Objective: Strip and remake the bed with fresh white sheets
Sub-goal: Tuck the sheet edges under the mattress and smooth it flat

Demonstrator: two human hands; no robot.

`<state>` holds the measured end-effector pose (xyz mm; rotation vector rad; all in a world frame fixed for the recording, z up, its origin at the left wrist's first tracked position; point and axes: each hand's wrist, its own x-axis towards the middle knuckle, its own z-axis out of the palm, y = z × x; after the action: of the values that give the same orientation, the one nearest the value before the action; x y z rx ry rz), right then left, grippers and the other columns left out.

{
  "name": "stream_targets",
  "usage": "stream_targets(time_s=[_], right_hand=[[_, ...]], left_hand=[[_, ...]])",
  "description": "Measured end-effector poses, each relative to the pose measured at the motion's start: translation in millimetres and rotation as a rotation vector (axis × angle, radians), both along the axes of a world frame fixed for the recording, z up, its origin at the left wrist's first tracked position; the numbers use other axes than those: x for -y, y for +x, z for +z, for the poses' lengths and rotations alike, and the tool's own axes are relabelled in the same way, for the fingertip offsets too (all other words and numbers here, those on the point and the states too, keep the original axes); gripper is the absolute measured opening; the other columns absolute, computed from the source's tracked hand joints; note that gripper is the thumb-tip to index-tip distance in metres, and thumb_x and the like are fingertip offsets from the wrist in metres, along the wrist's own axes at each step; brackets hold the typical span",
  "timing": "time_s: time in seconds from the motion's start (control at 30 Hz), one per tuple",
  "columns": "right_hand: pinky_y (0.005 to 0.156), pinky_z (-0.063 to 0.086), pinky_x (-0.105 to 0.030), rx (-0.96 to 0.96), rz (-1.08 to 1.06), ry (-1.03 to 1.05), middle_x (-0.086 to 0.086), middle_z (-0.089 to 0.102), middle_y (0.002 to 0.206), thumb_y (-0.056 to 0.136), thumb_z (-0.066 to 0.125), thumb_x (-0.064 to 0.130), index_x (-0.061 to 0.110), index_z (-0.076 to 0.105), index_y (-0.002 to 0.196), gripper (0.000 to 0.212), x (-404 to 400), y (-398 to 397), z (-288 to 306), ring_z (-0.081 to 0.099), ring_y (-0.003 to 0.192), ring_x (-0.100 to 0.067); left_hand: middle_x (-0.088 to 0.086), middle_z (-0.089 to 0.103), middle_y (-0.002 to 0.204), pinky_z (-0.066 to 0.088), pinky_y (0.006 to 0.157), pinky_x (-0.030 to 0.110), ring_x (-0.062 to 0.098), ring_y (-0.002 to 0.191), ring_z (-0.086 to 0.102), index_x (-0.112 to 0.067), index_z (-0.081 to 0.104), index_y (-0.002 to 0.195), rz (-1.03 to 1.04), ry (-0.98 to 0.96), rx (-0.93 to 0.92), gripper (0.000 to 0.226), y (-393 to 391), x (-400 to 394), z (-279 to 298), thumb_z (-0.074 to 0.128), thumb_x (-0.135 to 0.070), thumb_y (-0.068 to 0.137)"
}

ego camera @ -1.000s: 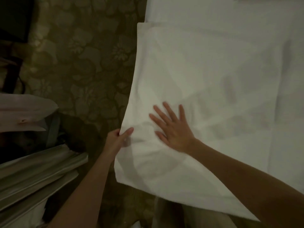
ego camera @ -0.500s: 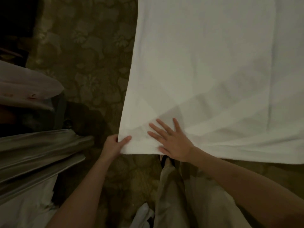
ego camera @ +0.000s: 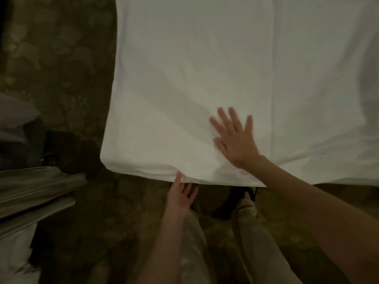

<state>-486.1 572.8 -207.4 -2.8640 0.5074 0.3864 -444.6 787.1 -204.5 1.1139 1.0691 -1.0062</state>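
Note:
A fresh white sheet [ego camera: 205, 78] lies spread over the bed and fills the upper right of the view, with its near edge running across the middle. My right hand [ego camera: 233, 138] presses flat on the sheet near that edge, fingers straight and spread. My left hand [ego camera: 181, 194] sits just below the near edge with loose fingers; its thumb touches the hem and it holds nothing.
Patterned carpet [ego camera: 61, 68] covers the floor left of the bed and under me. A stack of folded linen [ego camera: 30, 191] sits at the left edge on what looks like a cart. My legs and a dark sandal [ego camera: 249, 193] are right below the bed's edge.
My left hand has let go of the sheet corner and shifted right along the near edge. My right hand slid right and farther onto the sheet. The sheet now lies flatter.

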Motion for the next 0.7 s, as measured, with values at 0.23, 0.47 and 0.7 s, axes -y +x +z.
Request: stream_targets(time_s=[0.23, 0.47, 0.7], right_hand=[[0.107, 0.023, -0.063, -0.035, 0.223, 0.176, -0.006, 0.030, 0.156, 0.085, 0.033, 0.039, 0.019, 0.043, 0.142, 0.062, -7.5, -63.9, 9.1, 0.027, 0.143, -0.029], [0.114, 0.029, -0.047, -0.043, 0.224, 0.520, -0.004, 0.046, 0.146, 0.095, 0.044, 0.030, 0.015, 0.050, 0.138, 0.046, -37.6, -134.5, 29.3, 0.040, 0.136, -0.025], [0.075, 0.055, -0.043, -0.010, -0.953, 1.033, -0.005, 0.069, 0.072, 0.096, 0.056, 0.031, 0.006, 0.069, 0.079, 0.033, -23.0, -147.5, 49.5, 0.064, 0.067, -0.019]], left_hand=[[0.011, 0.060, 0.127, 0.050, 0.084, 0.035, 0.025, 0.111, 0.058, -0.009, 0.052, 0.134, 0.165, 0.109, 0.143, 0.048, -57.9, 37.6, 4.5, 0.063, -0.026, 0.091], [0.012, 0.062, 0.126, 0.043, 0.104, 0.044, 0.029, 0.117, 0.057, -0.006, 0.056, 0.129, 0.168, 0.096, 0.102, 0.050, -70.5, 30.0, 17.0, 0.065, -0.032, 0.087], [0.014, 0.064, 0.116, 0.051, 0.087, 0.038, 0.027, 0.095, 0.063, 0.000, 0.056, 0.124, 0.041, 0.098, 0.034, 0.035, -83.4, 80.4, 31.9, 0.062, -0.011, 0.091]])
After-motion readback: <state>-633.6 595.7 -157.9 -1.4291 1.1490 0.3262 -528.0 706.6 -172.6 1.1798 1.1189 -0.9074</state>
